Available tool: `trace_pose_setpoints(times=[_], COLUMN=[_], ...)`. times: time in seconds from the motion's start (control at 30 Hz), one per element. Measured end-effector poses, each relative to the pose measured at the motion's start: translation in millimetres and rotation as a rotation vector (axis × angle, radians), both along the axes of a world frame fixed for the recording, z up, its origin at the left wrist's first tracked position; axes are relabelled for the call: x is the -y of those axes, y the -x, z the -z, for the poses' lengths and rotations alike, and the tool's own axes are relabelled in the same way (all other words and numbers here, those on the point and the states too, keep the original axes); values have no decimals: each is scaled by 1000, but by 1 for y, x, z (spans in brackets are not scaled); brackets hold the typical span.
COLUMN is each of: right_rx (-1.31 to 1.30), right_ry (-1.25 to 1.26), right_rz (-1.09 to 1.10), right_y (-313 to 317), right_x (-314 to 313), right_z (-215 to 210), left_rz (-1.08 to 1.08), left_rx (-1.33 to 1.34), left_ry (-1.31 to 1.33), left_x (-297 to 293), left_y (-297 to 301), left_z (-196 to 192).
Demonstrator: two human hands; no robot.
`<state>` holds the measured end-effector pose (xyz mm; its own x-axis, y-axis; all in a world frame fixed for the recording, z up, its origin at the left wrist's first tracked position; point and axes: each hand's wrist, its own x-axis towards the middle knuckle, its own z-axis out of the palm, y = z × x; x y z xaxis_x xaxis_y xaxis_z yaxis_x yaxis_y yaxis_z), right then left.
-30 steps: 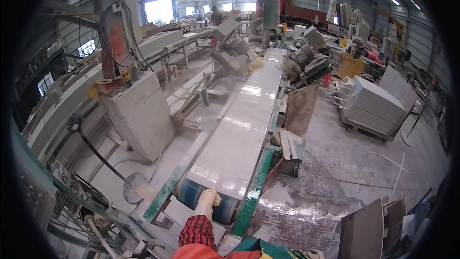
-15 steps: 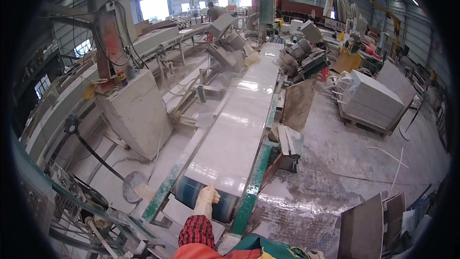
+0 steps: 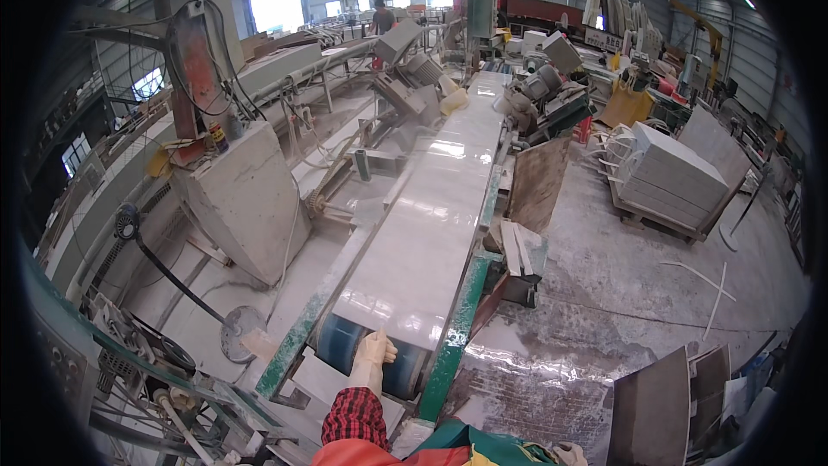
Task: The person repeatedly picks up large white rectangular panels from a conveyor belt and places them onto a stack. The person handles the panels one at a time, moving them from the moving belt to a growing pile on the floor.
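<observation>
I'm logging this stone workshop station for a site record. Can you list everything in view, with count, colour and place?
stone slab: one, pale grey, glossy, lying along the conveyor
conveyor frame: one, green, under the slab's sides
roller: one, blue, at the near end of the conveyor
stacked slabs: one pile, grey, on the floor at right
upright block: one, grey, left of the conveyor
hose: one, black, lower left
distant person: one, far end of the hall
left hand: gloved, pale, on the slab's near edge
right hand: gloved, barely in view at the bottom edge
</observation>
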<state>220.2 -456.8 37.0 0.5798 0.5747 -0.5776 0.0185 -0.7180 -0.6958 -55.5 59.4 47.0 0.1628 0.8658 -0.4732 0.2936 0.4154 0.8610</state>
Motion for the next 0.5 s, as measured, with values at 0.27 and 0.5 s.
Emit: trace_pose_setpoints(times=[0.27,0.5], right_rx=[-20,-33], right_ry=[11,16], right_rz=[8,24], right_y=[4,9], right_x=[-1,2], right_z=[1,2], left_rz=[22,40], left_rx=[-17,-9], left_ry=[6,10], left_x=[-6,-9], left_y=[2,-1], left_z=[7,12])
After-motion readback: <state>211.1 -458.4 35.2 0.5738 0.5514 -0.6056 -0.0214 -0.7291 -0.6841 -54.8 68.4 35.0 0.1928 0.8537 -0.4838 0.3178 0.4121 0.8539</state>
